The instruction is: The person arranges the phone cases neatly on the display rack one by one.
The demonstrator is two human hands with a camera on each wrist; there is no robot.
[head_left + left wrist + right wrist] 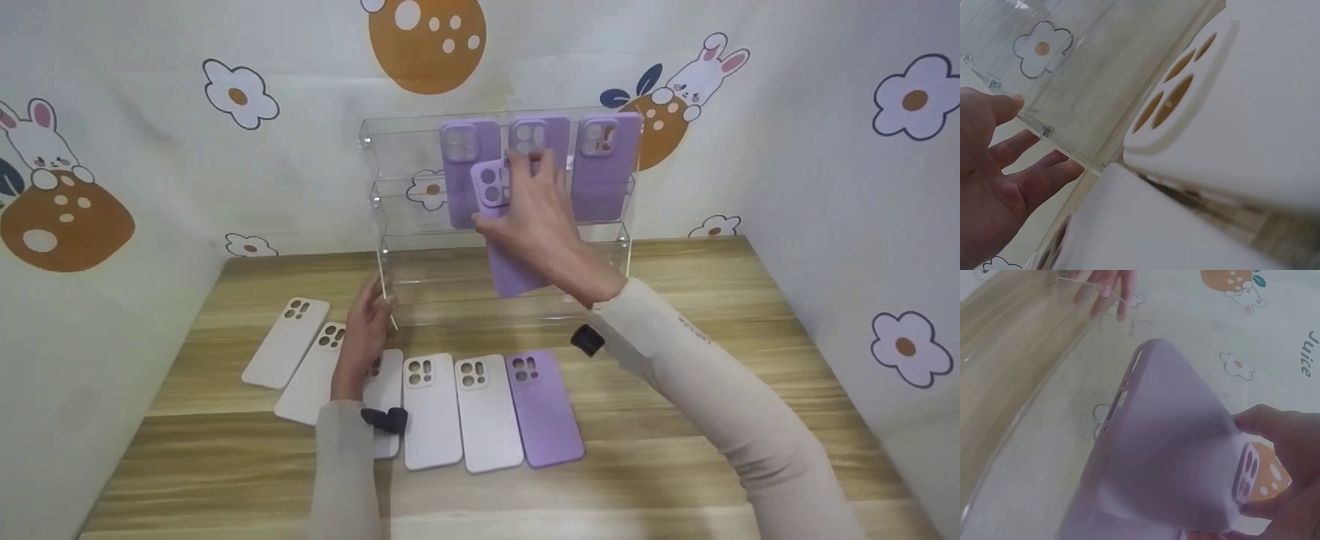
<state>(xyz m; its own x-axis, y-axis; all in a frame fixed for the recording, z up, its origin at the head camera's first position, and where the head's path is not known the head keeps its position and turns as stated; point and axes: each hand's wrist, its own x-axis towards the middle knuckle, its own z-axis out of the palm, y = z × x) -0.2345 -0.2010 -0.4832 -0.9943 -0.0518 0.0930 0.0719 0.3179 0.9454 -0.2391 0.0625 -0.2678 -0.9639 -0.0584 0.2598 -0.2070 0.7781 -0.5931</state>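
My right hand [536,210] grips a purple phone case [1168,439] by its camera end, thumb on one long edge and fingers on the other. This case hangs tilted in front of a clear acrylic display stand [386,281], overlapping two of the three purple phone cases [604,176] standing on its upper tiers. Low at the stand's left side panel, my left hand [367,319] holds the front edge, with the thumb [1008,107] at the edge and the fingers [1053,180] along the outer face. White phone cases [1252,112] lie just below that hand.
On the wooden table [675,420], several white phone cases [433,412] lie in a row before the stand, two of them angled at the left. One purple phone case [547,409] ends the row at the right. Patterned walls [300,172] enclose the table's back and sides.
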